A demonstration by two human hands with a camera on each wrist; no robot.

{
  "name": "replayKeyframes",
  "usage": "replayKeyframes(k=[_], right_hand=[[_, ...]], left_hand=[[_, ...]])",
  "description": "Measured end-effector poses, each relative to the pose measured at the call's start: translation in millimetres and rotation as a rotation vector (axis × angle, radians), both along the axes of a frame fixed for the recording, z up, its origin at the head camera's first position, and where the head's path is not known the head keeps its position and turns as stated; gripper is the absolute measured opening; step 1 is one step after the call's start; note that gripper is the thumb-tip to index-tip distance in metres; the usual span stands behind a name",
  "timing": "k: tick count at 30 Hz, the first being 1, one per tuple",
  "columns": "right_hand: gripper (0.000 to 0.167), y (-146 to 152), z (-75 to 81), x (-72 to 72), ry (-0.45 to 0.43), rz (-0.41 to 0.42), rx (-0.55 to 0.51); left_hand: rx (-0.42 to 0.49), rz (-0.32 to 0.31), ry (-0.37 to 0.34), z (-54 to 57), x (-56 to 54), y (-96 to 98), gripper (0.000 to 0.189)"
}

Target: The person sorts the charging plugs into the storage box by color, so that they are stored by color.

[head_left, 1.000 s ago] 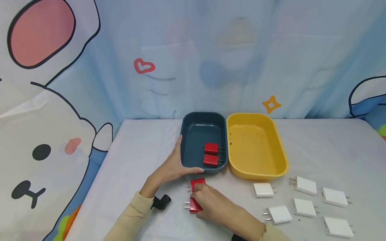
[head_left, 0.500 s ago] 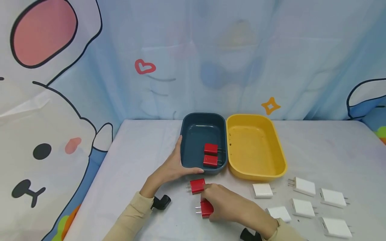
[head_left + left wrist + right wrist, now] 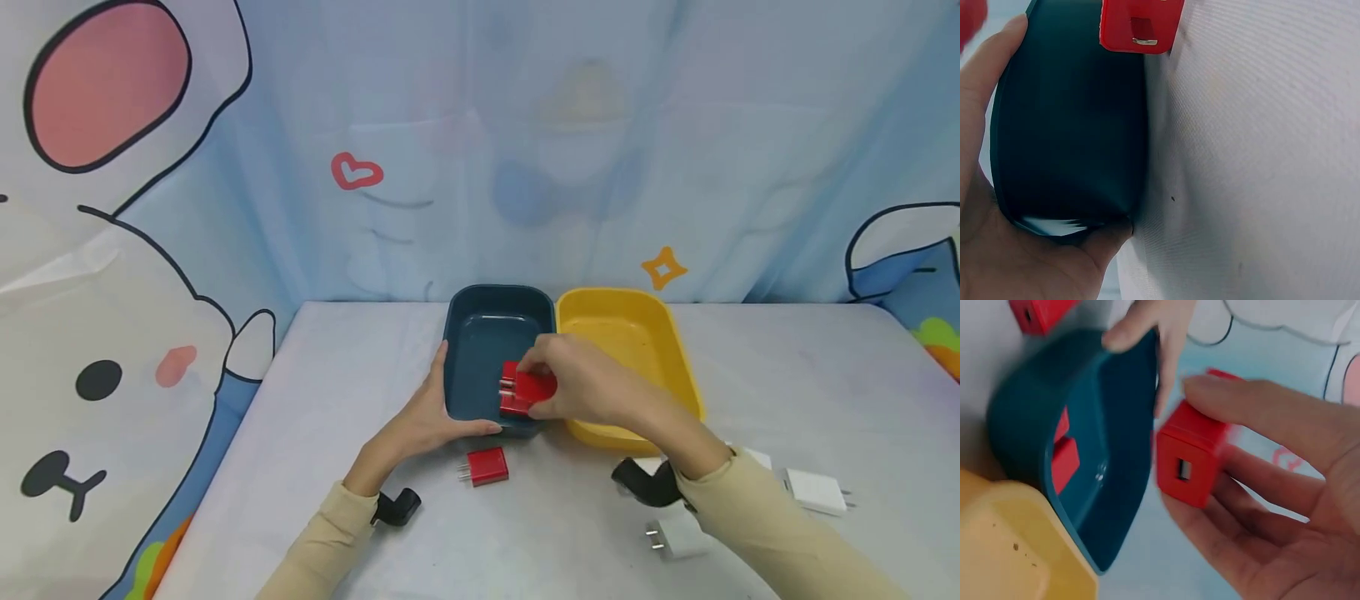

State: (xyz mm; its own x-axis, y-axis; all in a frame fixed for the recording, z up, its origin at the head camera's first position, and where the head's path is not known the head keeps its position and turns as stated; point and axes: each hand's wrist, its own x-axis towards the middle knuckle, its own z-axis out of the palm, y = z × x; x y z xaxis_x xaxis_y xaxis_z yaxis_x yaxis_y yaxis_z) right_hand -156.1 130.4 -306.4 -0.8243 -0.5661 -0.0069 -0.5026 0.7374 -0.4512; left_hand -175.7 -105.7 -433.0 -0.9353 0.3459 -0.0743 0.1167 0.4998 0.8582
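My right hand [image 3: 581,379] pinches a red plug-in charger [image 3: 537,386] between thumb and fingers, above the near right part of a dark blue bin [image 3: 487,333]. In the right wrist view the charger's port end faces the camera. Two more red chargers [image 3: 1065,464] lie inside the bin; from the head they are partly hidden by the held one. My left hand [image 3: 420,421] rests against the bin's near left corner, fingers straight along its left side and thumb along its front. Another red charger [image 3: 487,466] lies on the table in front of the bin.
A yellow bin [image 3: 626,329] stands beside the blue one on its right, partly covered by my right hand. White chargers [image 3: 816,492] lie on the table at the right, some hidden under my right forearm. A printed curtain [image 3: 450,167] hangs behind the table.
My right hand has picked up a red charger from the table and carried it up and forward over the blue bin. The left hand has stayed at the bin's corner.
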Motion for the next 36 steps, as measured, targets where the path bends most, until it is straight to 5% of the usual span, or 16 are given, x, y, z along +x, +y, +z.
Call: replayKeyframes(k=[6, 13, 23, 36], right_hand=[[0.038, -16, -2.9, -37.7, -0.035, -0.024, -0.089], [0.042, -33, -10.2, -59.8, -0.038, -0.087, -0.098], [0.042, -41, -60.5, -57.1, -0.088, -0.102, -0.116], [0.037, -62, -89.6, -58.0, -0.098, -0.083, -0.097]], left_hand=[[0.013, -0.010, -0.021, -2.0, -0.5, -2.6, 0.128], [0.027, -0.010, -0.030, -0.5, -2.6, 0.1, 0.129], [0.015, -0.008, -0.023, -0.7, -1.9, 0.5, 0.129], [-0.010, -0.008, -0.014, 0.0, -1.3, -2.2, 0.130]])
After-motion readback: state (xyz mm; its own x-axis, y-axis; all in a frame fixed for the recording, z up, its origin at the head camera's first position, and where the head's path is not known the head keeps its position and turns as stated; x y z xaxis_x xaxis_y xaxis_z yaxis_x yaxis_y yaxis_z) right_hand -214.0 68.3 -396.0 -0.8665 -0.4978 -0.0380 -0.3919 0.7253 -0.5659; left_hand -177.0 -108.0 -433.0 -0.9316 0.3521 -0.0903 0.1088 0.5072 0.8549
